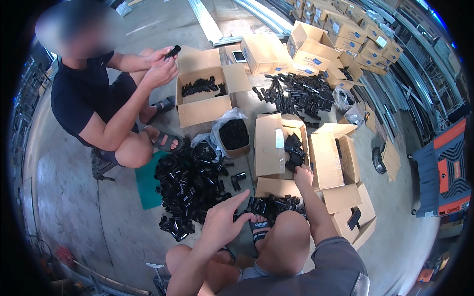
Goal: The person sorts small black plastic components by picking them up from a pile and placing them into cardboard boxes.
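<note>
My left hand (pixel 224 222) hovers above the floor in front of my knees, fingers stretched and thumb apart, with nothing in it. Beside it spreads a big heap of shiny black tube fittings (pixel 185 185). One loose tee-shaped fitting (pixel 238 180) lies just beyond that hand. My right hand (pixel 303 176) reaches to the near edge of an open cardboard box (pixel 269 148). Its fingers close on a black tube fitting (pixel 295 164) at the near end of the pieces in the box; the fingertips are partly hidden. A smaller pile of fittings (pixel 276 203) lies between that box and my feet.
Across from me a seated person's hands (pixel 160 69) hold a black tube beside an open box (pixel 203 111). A bag-lined box (pixel 233 135) of black pieces stands between us. More boxes (pixel 335 160) stand right; an orange-and-grey tool cart (pixel 444 170) is far right.
</note>
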